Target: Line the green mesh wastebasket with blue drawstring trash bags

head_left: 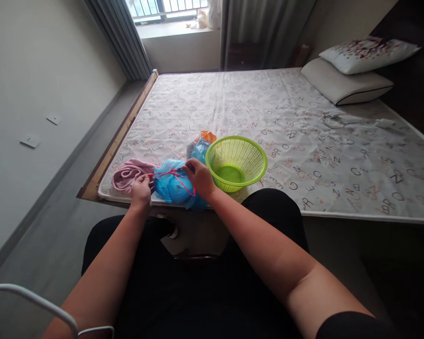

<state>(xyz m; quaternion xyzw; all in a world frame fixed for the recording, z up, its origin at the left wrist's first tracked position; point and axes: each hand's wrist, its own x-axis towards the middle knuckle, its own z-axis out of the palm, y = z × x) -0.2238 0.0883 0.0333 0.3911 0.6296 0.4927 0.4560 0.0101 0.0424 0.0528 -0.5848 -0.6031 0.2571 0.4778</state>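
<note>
A blue plastic bag (171,184) lies bunched at the mattress's near edge, with a thin pink-red string (175,173) looped across its top. The fingers of my left hand (141,189) pinch the string left of the bag. My right hand (199,176) is closed on the string at the bag's right side; its fingertips are partly hidden. Beside my left hand sits a folded pink cloth (127,173). A green plastic basket (236,162) with slatted walls stands right of my right hand. Behind the bag are more blue plastic (200,150) and an orange piece (208,136).
The mattress (286,108) has a letter print and a wooden bed frame (120,134) along its left side. Two pillows (353,82) are stacked at the far right. Beyond the bed are grey curtains (116,37) and a window (166,9). A white cable (31,296) crosses the lower left.
</note>
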